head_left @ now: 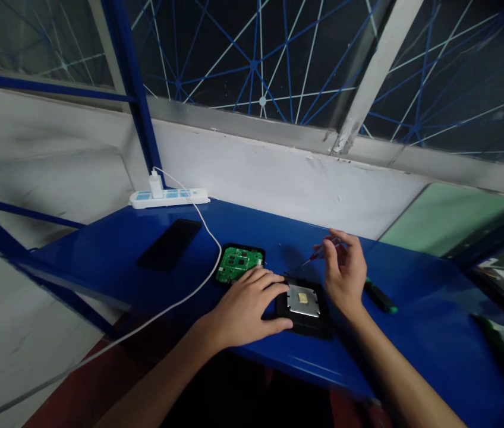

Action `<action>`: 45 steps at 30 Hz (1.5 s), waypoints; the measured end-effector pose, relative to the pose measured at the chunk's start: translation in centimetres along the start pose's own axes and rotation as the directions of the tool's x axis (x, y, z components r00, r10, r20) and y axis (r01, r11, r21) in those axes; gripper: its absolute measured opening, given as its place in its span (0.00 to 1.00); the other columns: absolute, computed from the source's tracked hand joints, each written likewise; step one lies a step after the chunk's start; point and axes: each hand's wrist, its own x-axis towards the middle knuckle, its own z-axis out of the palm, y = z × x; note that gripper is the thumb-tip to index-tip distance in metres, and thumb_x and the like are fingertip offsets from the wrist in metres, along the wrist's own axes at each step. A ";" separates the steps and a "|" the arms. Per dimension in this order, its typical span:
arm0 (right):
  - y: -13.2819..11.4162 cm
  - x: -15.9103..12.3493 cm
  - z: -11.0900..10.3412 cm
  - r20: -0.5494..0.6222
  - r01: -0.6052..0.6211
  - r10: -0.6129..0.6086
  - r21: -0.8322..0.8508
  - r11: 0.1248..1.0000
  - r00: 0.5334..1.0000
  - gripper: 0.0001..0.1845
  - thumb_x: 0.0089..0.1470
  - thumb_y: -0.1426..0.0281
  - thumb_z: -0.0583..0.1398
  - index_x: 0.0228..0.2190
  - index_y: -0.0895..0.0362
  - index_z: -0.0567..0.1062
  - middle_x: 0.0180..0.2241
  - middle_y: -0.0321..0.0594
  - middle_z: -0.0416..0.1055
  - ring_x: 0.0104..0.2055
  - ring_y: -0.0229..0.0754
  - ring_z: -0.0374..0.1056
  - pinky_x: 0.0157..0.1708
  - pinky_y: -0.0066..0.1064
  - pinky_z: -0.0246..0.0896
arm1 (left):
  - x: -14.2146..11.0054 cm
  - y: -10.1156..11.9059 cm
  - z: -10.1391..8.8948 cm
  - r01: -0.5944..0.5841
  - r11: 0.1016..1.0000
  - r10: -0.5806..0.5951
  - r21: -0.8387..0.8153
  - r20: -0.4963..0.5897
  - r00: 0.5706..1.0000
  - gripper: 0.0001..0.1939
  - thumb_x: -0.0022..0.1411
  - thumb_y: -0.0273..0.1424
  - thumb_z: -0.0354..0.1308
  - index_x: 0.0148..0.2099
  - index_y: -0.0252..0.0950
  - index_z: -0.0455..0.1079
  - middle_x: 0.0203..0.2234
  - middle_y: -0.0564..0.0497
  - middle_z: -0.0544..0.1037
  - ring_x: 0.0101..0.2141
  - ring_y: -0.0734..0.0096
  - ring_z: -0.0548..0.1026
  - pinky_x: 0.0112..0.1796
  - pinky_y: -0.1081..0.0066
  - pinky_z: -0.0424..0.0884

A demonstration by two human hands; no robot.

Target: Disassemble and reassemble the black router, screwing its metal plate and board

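Observation:
My left hand [252,303] lies across the left side of a black plastic casing [308,327], fingers and thumb spread and touching it. Inside the casing sits a square silver metal plate [309,304] with a small yellowish pad [302,298] in its middle. Above the casing's far right corner, my right hand [345,267] is closed on a small screwdriver [317,255] with a red and clear handle. Its thin shaft slants down to the left, apart from the plate. A green circuit board [239,261] in a black shell lies beyond my left hand, which partly covers it.
A black phone-like slab [169,244] lies at the left of the blue table [113,238]. Behind it a white power strip [176,197] holds a plug whose white cable [180,302] crosses the table. A black and green tool handle [380,296] lies right of my right wrist.

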 end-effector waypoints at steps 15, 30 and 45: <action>-0.2 0.7 -0.3 -0.035 0.014 -0.015 -0.032 0.999 0.999 0.13 0.66 0.65 0.56 0.50 0.53 0.71 0.37 0.39 0.70 0.33 0.40 0.73 0.36 0.38 0.73 | 7.3 -0.7 1.1 -0.101 0.994 0.097 0.043 0.088 0.991 0.20 0.68 0.47 0.60 0.53 0.39 0.73 0.49 0.48 0.79 0.55 0.56 0.72 0.64 0.51 0.57; 1.8 1.9 -0.9 0.093 -0.023 0.048 -0.258 0.966 0.995 0.20 0.64 0.63 0.58 0.54 0.55 0.69 0.40 0.42 0.73 0.33 0.41 0.69 0.36 0.36 0.67 | 4.6 -1.6 -0.5 -0.072 0.997 0.069 0.041 0.054 0.996 0.17 0.70 0.40 0.59 0.57 0.39 0.69 0.53 0.49 0.78 0.55 0.59 0.73 0.63 0.53 0.58; 4.2 1.7 -1.9 0.311 -0.081 0.521 -0.796 0.600 0.795 0.15 0.63 0.60 0.57 0.46 0.49 0.79 0.41 0.47 0.75 0.38 0.50 0.76 0.35 0.35 0.65 | 5.1 1.8 -0.5 -0.003 0.998 -0.009 0.067 0.183 0.983 0.20 0.55 0.42 0.70 0.45 0.38 0.72 0.47 0.46 0.72 0.49 0.51 0.69 0.50 0.53 0.69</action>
